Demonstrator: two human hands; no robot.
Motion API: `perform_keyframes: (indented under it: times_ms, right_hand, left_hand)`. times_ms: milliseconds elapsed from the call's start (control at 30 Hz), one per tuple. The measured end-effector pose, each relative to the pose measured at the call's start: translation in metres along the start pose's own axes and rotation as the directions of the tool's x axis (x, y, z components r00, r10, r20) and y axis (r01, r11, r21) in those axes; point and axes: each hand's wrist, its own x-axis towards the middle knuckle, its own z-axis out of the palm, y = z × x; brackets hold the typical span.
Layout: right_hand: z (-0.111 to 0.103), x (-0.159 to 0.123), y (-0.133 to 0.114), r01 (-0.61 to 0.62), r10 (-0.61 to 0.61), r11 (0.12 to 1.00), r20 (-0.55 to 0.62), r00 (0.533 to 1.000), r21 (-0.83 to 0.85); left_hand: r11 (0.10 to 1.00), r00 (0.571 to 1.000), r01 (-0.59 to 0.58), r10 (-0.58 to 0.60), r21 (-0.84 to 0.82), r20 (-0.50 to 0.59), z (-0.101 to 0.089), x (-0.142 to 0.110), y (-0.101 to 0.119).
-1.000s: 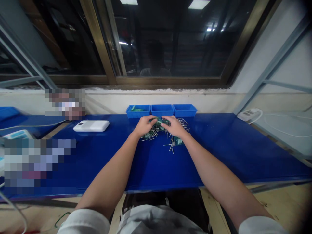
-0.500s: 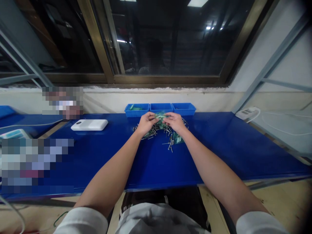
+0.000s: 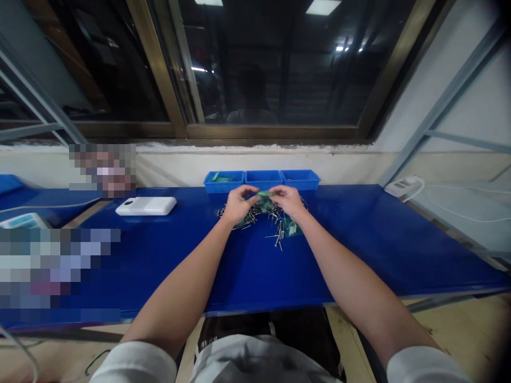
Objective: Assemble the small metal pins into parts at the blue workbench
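My left hand (image 3: 238,204) and my right hand (image 3: 288,200) both pinch a small green circuit board (image 3: 265,193), one at each end, lifted a little above the blue table (image 3: 247,266). Under and around the hands lies a pile of metal screws (image 3: 275,229) mixed with more green boards (image 3: 293,228). Three blue bins stand in a row just behind: the left bin (image 3: 224,181) holds green boards, while the middle bin (image 3: 263,180) and the right bin (image 3: 301,179) show no contents from here.
A white flat device (image 3: 146,206) lies on the table to the left. A white power strip (image 3: 404,187) with cable sits at the far right. A window sill and wall run behind the bins.
Both hands rose from the pile and came together, lifting one green board between their fingertips. Before, they were pressed down on the heap.
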Motion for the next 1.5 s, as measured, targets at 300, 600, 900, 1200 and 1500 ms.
perform_keyframes:
  times_ms: [300, 600, 900, 1200, 1500]
  right_hand:
    - [-0.001, -0.002, -0.002, 0.011, 0.0, 0.978, 0.054, 0.999, -0.207]
    - [-0.004, -0.007, -0.009, 0.047, -0.022, 0.921, 0.069, 0.997, -0.387]
    - [-0.008, -0.006, -0.009, 0.075, -0.066, 0.903, 0.036, 0.997, -0.422]
    - [-0.021, -0.002, -0.003, -0.091, -0.056, 0.585, -0.152, 0.987, -0.806]
    - [-0.021, 0.0, 0.006, -0.192, 0.177, 0.456, -0.123, 0.977, -0.869]
  left_hand:
    - [0.987, 0.996, 0.066, -0.057, -0.146, 0.061, 0.0, 0.002, 0.005]
    - [0.995, 0.954, 0.077, -0.092, -0.064, -0.286, -0.031, 0.021, -0.014]
    - [0.957, 0.896, 0.285, -0.243, 0.061, -0.372, -0.056, 0.029, -0.045]
    - [0.824, 1.0, -0.002, 0.001, 0.566, 0.003, -0.025, 0.011, -0.019]
    - [0.61, 0.981, 0.074, -0.189, 0.789, 0.054, -0.015, 0.005, -0.025]
